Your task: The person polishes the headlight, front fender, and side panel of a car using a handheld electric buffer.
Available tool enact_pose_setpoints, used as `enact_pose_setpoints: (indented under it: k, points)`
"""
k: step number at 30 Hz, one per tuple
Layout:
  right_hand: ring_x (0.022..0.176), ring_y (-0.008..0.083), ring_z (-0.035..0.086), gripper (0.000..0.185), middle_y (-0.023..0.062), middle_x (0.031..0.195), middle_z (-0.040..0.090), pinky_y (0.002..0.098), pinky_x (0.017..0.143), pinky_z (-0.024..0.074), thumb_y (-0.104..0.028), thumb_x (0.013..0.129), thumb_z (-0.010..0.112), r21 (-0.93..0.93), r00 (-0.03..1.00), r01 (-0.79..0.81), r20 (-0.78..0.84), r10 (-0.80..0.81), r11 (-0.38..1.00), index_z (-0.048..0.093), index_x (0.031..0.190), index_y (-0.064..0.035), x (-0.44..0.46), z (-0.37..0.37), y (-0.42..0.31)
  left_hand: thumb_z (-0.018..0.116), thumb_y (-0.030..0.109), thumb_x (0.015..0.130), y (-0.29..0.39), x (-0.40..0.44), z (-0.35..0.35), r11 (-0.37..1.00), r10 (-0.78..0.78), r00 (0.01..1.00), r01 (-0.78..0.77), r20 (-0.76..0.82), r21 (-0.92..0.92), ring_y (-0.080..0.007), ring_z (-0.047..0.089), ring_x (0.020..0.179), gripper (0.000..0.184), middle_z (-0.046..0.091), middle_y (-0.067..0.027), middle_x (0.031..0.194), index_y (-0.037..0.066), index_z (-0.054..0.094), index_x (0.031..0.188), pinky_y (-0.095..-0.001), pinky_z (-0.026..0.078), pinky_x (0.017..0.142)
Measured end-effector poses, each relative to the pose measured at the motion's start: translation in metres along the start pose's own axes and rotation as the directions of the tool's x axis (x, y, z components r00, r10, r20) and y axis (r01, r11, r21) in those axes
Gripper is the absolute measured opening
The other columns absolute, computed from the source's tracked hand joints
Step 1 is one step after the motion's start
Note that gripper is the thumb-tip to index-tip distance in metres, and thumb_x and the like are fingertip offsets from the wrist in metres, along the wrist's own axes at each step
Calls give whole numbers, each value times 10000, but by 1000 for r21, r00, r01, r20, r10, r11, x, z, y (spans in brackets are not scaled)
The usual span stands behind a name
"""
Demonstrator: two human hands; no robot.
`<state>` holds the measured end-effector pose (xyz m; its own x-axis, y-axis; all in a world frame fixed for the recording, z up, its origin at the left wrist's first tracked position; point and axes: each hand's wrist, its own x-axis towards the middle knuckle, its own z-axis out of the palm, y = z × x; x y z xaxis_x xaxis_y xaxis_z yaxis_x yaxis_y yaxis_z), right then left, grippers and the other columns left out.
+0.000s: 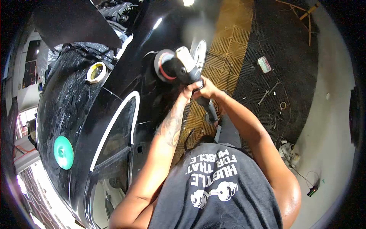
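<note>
A black and white power polisher [183, 72] is held in both hands in front of me. Its round pad [164, 65], grey with a red ring, is against the glossy black side panel [148, 97] of a car; exact contact is hard to make out. My left hand [188, 91] is closed round the polisher's body behind the head. Right beside it, my right hand [208, 88] grips the same body. The polisher's dark handle [209, 110] runs back toward my torso. White masking tape [112, 124] borders the car's side window.
On the car lie a tape roll [96, 72] and a green disc [63, 152]. A wheel [199, 53] is just beyond the polisher. Wrenches [264, 97], a small pale box [264, 65] and cords [256, 23] lie on the gridded floor mats [228, 38] to the right.
</note>
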<state>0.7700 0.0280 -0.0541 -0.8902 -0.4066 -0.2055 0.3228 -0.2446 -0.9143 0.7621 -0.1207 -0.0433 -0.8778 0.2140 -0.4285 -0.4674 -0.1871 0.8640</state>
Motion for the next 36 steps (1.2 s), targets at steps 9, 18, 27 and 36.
enact_pose_setpoints:
  k: [9, 18, 27, 36]
  points:
    - [1002, 187, 622, 831, 60, 1088, 662, 344, 914, 508, -54, 514, 862, -37, 1000, -20, -5, 20, 999, 528, 1274, -12, -11, 24, -1, 823, 196, 659, -2, -28, -14, 996, -29, 999, 28, -20, -83, -221, 659, 925, 517, 678, -57, 1023, 43, 656, 1124, -368, 534, 881]
    - [1115, 200, 590, 904, 77, 1207, 625, 350, 1004, 464, -29, 550, 854, -15, 999, -33, 6, 33, 999, 454, 1361, -12, -57, 74, 11, 845, 159, 612, 4, -102, -22, 999, 43, 998, -44, -50, -9, -208, 652, 960, 586, 669, -52, 1059, 50, 641, 1150, -363, 526, 901]
    - [1123, 214, 597, 940, 101, 1222, 616, 349, 994, 480, -59, 549, 847, -23, 998, -55, 12, 55, 998, 413, 1381, -6, -92, 106, 46, 833, 188, 627, -30, -150, -45, 996, 70, 997, -68, -45, 50, -225, 598, 1061, 683, 622, -50, 1140, 73, 583, 1251, -387, 469, 986]
    - [1101, 218, 631, 972, 117, 1182, 658, 349, 944, 510, -135, 547, 867, -127, 997, 30, 69, -22, 991, 419, 1404, -40, -124, 143, 68, 844, 200, 622, -54, -215, -74, 998, 29, 993, -23, -111, 55, -211, 541, 1153, 779, 561, -38, 1222, 84, 520, 1320, -372, 429, 1040]
